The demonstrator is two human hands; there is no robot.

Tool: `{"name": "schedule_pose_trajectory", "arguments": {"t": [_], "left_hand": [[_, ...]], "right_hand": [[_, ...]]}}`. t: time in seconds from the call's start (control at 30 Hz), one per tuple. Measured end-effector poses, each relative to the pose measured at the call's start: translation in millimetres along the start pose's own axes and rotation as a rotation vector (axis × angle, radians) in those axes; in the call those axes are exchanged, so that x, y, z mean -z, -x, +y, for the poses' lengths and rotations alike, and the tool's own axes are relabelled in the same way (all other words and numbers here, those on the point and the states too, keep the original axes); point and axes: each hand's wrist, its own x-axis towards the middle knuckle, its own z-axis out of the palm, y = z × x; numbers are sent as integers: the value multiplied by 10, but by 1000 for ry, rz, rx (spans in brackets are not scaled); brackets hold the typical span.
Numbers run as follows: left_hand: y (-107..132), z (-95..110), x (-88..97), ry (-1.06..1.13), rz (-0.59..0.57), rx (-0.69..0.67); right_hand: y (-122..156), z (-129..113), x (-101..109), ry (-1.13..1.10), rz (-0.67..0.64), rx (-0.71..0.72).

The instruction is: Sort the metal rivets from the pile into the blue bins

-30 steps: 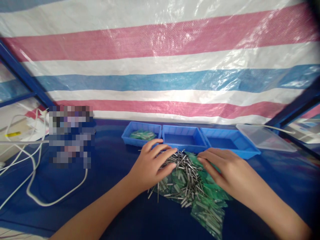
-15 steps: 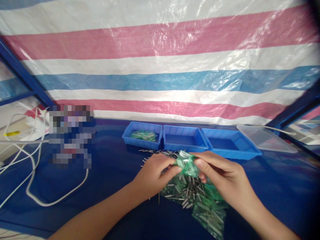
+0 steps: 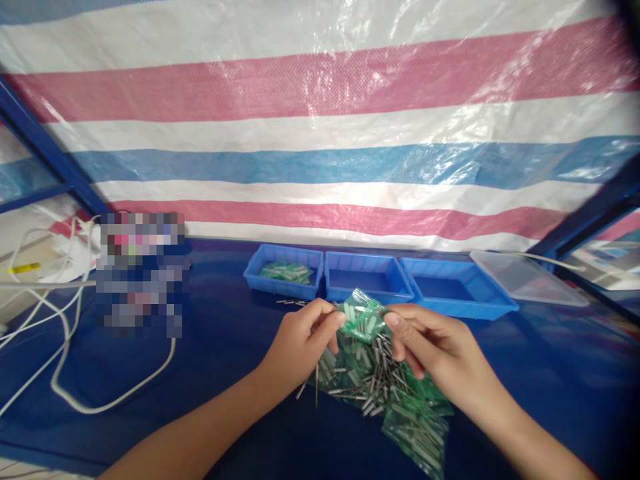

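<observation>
Between my hands is a small clear green plastic bag (image 3: 361, 319) with short pale and silvery pieces inside. My left hand (image 3: 305, 337) pinches its left edge between thumb and fingers. On the opposite edge, my right hand (image 3: 425, 340) grips it with the thumb on top. Below lies a loose pile of thin metal pins that look like rivets (image 3: 383, 373), partly hidden by my hands. More green bags (image 3: 417, 430) of such pieces lie under and in front of the pile.
Three blue bins stand in a row behind my hands: the left bin (image 3: 283, 288) holds green bags, beside the middle bin (image 3: 370, 293) and right bin (image 3: 460, 307). A clear plastic lid (image 3: 530, 280) lies at the right. White cables (image 3: 67, 373) loop across the blue table's left side.
The green bag has moved slightly left and up and is spread flatter between my hands. My left hand has shifted up along its edge, and the right hand a little left.
</observation>
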Motion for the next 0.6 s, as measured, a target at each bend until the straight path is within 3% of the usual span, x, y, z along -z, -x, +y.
{"name": "schedule_pose_trajectory", "arguments": {"t": [0.2, 0.47, 0.6], "left_hand": [[2, -15, 11, 126, 81, -60], [-8, -13, -8, -7, 132, -133], [-67, -59, 78, -78, 180, -147]], "right_hand": [[-48, 36, 57, -64, -38, 34], [-35, 138, 23, 34, -3, 149], [-14, 152, -8, 49, -31, 214]]}}
